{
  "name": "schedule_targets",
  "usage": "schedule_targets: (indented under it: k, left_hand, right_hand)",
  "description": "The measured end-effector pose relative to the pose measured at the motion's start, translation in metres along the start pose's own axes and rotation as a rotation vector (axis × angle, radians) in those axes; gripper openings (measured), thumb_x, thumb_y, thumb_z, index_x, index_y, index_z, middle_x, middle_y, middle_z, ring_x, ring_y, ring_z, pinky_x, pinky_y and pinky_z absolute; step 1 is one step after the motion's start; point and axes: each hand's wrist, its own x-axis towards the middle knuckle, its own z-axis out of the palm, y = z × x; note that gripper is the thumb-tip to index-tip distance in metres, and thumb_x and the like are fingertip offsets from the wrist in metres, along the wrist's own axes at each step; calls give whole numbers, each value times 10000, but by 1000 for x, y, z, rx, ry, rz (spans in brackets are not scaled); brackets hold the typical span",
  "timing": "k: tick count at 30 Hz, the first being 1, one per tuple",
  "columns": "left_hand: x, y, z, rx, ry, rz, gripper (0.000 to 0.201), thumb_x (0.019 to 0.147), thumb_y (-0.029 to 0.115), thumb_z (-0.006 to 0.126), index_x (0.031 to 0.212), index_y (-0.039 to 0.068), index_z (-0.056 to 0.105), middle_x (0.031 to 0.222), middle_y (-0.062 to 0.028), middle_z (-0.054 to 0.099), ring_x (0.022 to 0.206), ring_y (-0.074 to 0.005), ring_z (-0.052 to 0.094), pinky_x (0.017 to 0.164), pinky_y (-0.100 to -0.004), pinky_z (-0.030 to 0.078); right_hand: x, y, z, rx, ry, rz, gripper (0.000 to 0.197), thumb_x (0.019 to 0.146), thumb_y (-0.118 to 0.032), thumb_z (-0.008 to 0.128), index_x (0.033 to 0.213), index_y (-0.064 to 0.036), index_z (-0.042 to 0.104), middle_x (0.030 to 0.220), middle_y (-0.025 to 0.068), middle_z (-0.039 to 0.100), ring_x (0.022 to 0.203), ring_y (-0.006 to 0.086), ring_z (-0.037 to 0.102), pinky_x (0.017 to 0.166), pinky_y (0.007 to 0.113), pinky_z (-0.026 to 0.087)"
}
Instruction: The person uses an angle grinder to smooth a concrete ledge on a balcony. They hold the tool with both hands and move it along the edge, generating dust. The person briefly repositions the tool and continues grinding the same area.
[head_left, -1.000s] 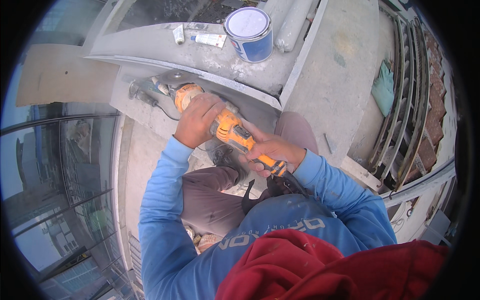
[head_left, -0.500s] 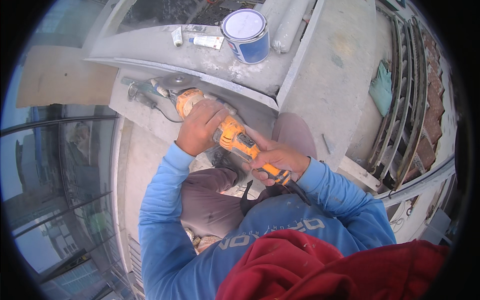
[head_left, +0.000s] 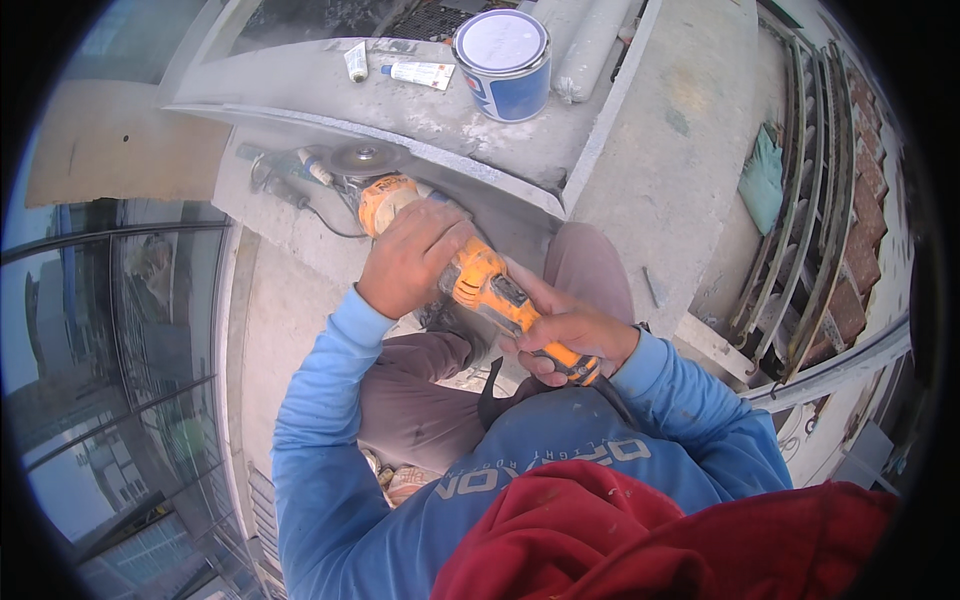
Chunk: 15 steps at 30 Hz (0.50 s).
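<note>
An orange angle grinder (head_left: 480, 275) lies slantwise between my hands, its disc end toward the far left. My left hand (head_left: 413, 255) wraps over its front body, just behind the gear head. Around the rear handle, near my body, my right hand (head_left: 568, 335) is closed. The round grinding disc (head_left: 365, 157) is at the underside edge of a grey stone slab (head_left: 400, 100); whether it touches cannot be made out. Haze of dust hangs by the disc. Just left of it, a second corded power tool (head_left: 275, 180) rests on the concrete, blurred by dust.
On the slab stand a blue and white can (head_left: 505, 95) and two small tubes, one white (head_left: 420, 74), one upright (head_left: 356, 62). Long wrapped rolls (head_left: 585, 60) lie behind the can. A green bag (head_left: 762, 180) sits beside metal bars (head_left: 800, 220) at right. Glass panes (head_left: 165, 300) line the left.
The grinder and both hands have shifted slightly right and toward me. The view has moved a little, and the haze around the second tool looks thicker.
</note>
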Motion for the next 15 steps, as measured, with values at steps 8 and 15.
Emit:
schedule_targets:
  k: [8, 15]
  left_hand:
    - [-2, -18, 1, 3, -3, -46, 645, 627, 44, 874, 1243, 52, 680, 1251, -132, 692, 1205, -385, 666, 1084, -510, 530]
    - [-7, -41, 6, 19, -4, -58, 686, 610, 70, 903, 1254, 65, 668, 1255, -133, 696, 1236, -387, 656, 1109, -511, 519]
  right_hand:
    - [25, 0, -17, 31, -23, 12, 1081, 979, -21, 659, 1772, -310, -17, 1018, 102, 621, 628, 145, 620, 516, 324, 512]
    - [49, -3, -29, 67, -55, -9, 1064, 980, -10, 644, 1770, -336, 10, 1058, 136, 634, 637, 159, 636, 533, 334, 532]
